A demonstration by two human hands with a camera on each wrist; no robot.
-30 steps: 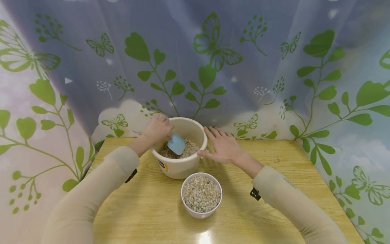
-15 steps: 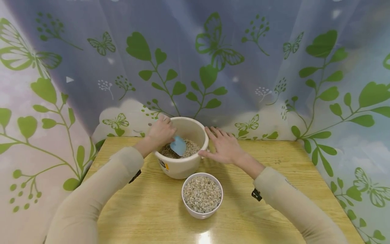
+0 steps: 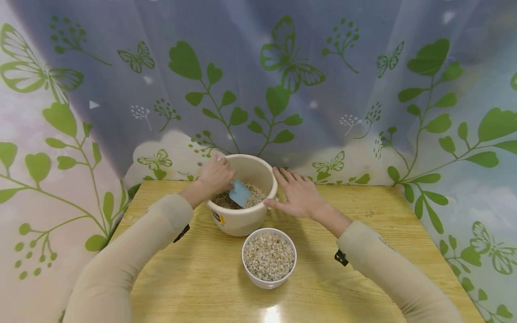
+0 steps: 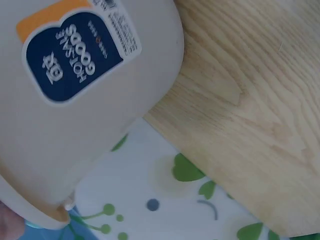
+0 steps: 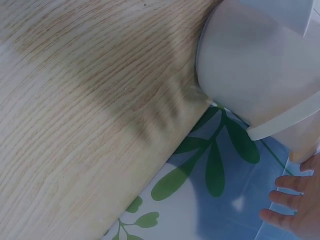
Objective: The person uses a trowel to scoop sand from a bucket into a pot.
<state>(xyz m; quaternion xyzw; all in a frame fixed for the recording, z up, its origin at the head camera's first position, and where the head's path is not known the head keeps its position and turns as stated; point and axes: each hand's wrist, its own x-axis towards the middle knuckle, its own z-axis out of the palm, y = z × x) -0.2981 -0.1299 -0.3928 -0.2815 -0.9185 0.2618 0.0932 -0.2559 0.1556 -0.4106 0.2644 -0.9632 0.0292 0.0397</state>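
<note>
My left hand (image 3: 218, 175) grips a light-blue scoop (image 3: 240, 194) over the left rim of a cream bucket (image 3: 238, 223). The scoop's blade lies tilted against small tan and grey gravel-like grains (image 3: 256, 195) inside. Its handle is mostly covered by the hand. At the bucket's right rim, my right hand (image 3: 296, 193) rests with fingers spread. A white bowl (image 3: 269, 285), heaped with the same grains, stands in front of the bucket. Up close in the left wrist view is the bucket's blue label (image 4: 75, 55); the right wrist view has the right-hand fingers (image 5: 287, 200) extended.
Everything stands on a yellow wood-grain table (image 3: 343, 251). Behind it and along both sides hangs a curtain (image 3: 250, 67) printed with green leaves and butterflies. The bucket's strip-like handle (image 5: 287, 117) hangs along its outer side in the right wrist view.
My left hand and the scoop have shifted slightly to the right within the bucket. The right hand stays at the rim, and the bowl stays in place.
</note>
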